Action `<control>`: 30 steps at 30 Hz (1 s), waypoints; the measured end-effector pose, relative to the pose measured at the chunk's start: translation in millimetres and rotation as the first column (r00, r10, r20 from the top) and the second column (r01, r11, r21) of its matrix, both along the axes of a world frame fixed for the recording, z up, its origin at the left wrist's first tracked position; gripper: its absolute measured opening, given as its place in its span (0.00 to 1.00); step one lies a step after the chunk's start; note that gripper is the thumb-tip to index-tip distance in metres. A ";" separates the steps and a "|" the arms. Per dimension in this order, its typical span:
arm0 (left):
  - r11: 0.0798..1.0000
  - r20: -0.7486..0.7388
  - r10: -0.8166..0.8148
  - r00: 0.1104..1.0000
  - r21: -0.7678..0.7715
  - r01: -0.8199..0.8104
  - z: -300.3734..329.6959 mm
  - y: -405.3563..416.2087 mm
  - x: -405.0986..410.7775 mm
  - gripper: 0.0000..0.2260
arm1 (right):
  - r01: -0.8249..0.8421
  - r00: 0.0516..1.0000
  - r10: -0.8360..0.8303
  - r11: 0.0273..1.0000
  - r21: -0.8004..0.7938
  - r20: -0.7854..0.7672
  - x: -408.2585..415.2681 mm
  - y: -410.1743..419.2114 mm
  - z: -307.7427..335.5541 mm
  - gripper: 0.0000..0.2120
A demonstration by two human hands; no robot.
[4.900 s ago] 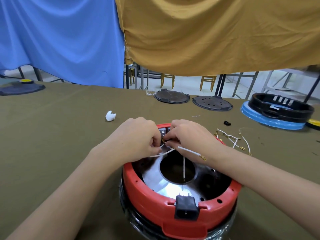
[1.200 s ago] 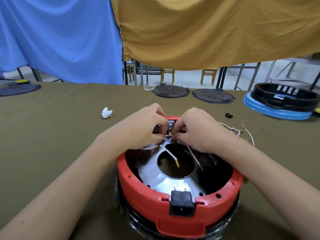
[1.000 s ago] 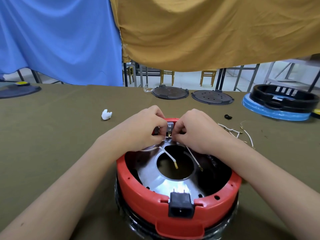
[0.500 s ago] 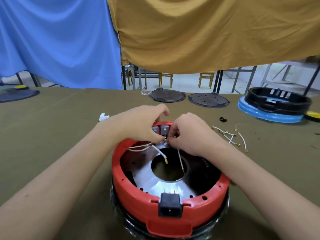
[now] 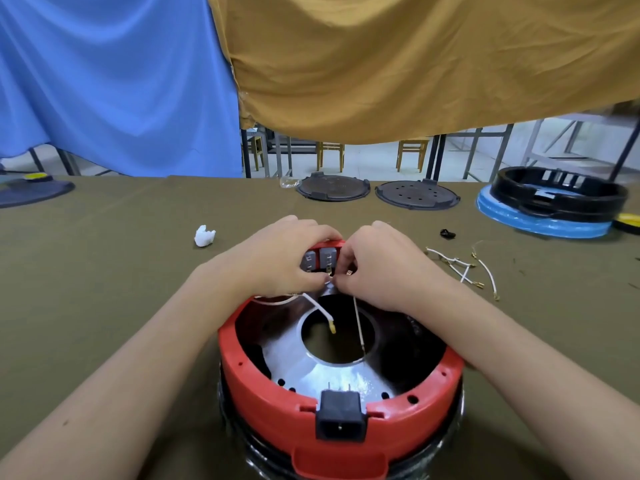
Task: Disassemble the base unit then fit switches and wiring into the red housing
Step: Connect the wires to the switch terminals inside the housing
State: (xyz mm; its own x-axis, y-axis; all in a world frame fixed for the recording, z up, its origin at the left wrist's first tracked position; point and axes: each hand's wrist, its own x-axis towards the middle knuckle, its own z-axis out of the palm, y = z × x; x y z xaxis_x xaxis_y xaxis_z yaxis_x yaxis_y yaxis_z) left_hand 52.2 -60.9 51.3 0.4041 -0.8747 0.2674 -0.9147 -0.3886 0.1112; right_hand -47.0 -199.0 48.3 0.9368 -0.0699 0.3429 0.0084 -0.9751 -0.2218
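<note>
Red housing on the table nearest the person, open side up | switches seated at its far rim | left hand and right hand both pinch white wiring just below the switch terminals | loose leads trail back toward the housing centre | judgement: terminal lies directly beyond fingertips, right hand nearer.

There is just the one camera, worn on the person's head, looking forward and steeply down over both forearms at the red housing close below on the table. Its wide lens bends the edges and takes in the far side of the table and the blue cloth and tan cloth hanging beyond. No second view shares the scene.
</note>
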 end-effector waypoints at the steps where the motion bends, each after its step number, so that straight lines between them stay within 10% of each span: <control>1: 1.000 -0.003 -0.005 1.000 -0.002 0.005 0.5 0.3 0.0 0.21 | -0.003 1.000 0.003 1.000 -0.008 0.000 -0.4 0.1 0.0 0.07; 30: 0.995 0.057 0.066 0.996 0.073 -0.070 2.5 -4.8 1.6 0.19 | 0.005 1.000 -0.005 0.997 -0.073 -0.005 -0.2 0.9 2.2 0.07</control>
